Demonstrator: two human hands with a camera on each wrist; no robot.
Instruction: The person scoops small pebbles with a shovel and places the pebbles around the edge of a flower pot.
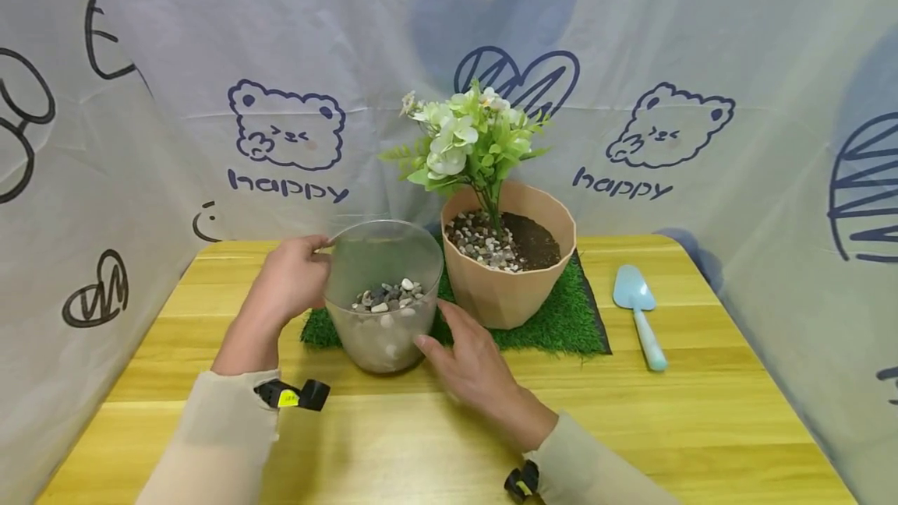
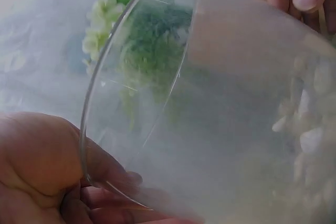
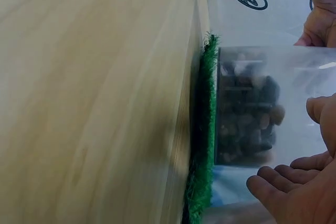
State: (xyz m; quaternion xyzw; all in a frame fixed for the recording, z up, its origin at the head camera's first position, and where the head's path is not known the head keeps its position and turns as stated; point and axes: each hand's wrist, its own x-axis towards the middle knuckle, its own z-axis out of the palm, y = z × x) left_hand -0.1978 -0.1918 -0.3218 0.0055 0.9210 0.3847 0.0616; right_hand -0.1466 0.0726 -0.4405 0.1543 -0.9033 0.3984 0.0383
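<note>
A clear plastic pot [image 1: 386, 341] with several grey and white pebbles [image 1: 389, 298] in it stands upright at the front of a green grass mat. My left hand [image 1: 298, 275] lies against the pot's left side near the rim. Through the clear wall [image 2: 226, 129] in the left wrist view, its thumb and fingers appear outside the pot. At the pot's lower right is my right hand [image 1: 473, 357], thumb and fingers spread apart. In the right wrist view, that hand [image 3: 310, 171] has extended fingers beside the pot; whether they touch it I cannot tell.
Behind the pot to the right, a peach planter [image 1: 498, 298] holds dark soil, pebbles and a white-flowered plant [image 1: 463, 139]. Under it lies the grass mat [image 1: 561, 326]. A light blue trowel [image 1: 638, 314] rests on the wooden table [image 1: 393, 443] at the right. Printed cloth [image 1: 393, 45] hangs behind.
</note>
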